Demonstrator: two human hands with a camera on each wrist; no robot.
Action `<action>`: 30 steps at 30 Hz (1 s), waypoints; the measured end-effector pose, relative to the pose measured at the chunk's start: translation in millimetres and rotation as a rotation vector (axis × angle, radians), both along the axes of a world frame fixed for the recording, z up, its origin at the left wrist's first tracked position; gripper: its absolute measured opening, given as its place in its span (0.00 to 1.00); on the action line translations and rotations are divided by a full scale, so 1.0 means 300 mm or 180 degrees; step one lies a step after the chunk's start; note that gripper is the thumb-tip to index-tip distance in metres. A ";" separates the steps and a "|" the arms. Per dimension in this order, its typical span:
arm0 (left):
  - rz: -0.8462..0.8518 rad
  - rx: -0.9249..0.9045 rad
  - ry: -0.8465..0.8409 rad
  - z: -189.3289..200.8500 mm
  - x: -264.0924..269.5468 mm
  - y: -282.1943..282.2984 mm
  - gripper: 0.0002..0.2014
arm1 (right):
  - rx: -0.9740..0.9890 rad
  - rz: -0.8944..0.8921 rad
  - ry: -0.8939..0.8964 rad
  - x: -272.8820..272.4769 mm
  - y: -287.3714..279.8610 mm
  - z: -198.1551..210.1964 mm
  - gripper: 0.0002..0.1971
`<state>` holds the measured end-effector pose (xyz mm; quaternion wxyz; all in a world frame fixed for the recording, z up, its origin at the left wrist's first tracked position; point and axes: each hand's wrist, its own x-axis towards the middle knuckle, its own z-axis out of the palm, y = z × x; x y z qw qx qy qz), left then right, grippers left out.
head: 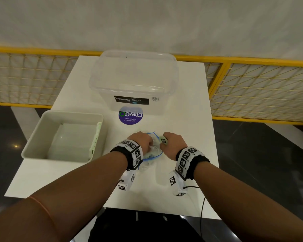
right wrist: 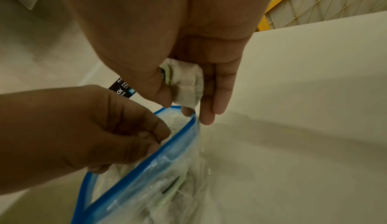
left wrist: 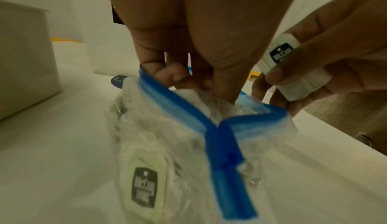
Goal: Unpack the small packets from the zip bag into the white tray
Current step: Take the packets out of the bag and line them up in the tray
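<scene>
Near the table's [head: 191, 119] front edge, the left hand [head: 141, 140] pinches the zip bag's [left wrist: 188, 153] limp blue rim open; the right hand [head: 173, 143] clutches one small packet [head: 163, 140]. Light, crinkly, probably slippery: grip mid-body. The white tray [head: 47, 123] sits at the left edge.

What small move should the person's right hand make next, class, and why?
Probably carry the packet that the right hand grips left and drop it into the white tray: it is already clear of the zip bag, whose mouth the left hand holds.

Black wristbands [head: 128, 155] bearing white marker-tagged camera blocks, thin black cables.
</scene>
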<state>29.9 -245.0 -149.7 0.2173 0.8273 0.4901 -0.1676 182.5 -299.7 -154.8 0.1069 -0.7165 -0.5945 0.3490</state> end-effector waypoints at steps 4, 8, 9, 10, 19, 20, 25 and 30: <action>-0.0076 -0.0022 0.0120 -0.010 -0.006 -0.011 0.10 | -0.0031 -0.0035 0.0045 -0.001 -0.008 0.002 0.07; -0.0051 0.0252 -0.0263 0.035 -0.034 0.004 0.09 | 0.0065 -0.0287 0.0240 0.000 -0.003 0.005 0.13; -0.0002 0.0346 -0.0429 0.051 -0.045 0.012 0.09 | 0.0115 -0.0370 0.0337 0.000 0.001 0.005 0.14; 0.0101 0.0389 -0.0616 0.067 -0.058 0.019 0.09 | 0.0158 -0.0419 0.0419 -0.002 0.003 0.008 0.12; 0.0863 0.0147 -0.1986 0.147 -0.141 0.060 0.03 | 0.0613 -0.0195 0.1224 -0.066 0.053 0.121 0.04; 0.0928 0.0065 -0.2063 0.151 -0.148 0.065 0.02 | 0.0657 -0.0144 0.1265 -0.079 0.060 0.130 0.03; 0.1758 -0.0542 -0.2764 0.190 -0.177 0.074 0.09 | 0.0931 -0.0210 0.1326 -0.152 0.087 0.159 0.08; 0.1745 -0.0504 -0.2830 0.232 -0.254 0.100 0.09 | 0.1041 -0.0244 0.1275 -0.241 0.119 0.176 0.04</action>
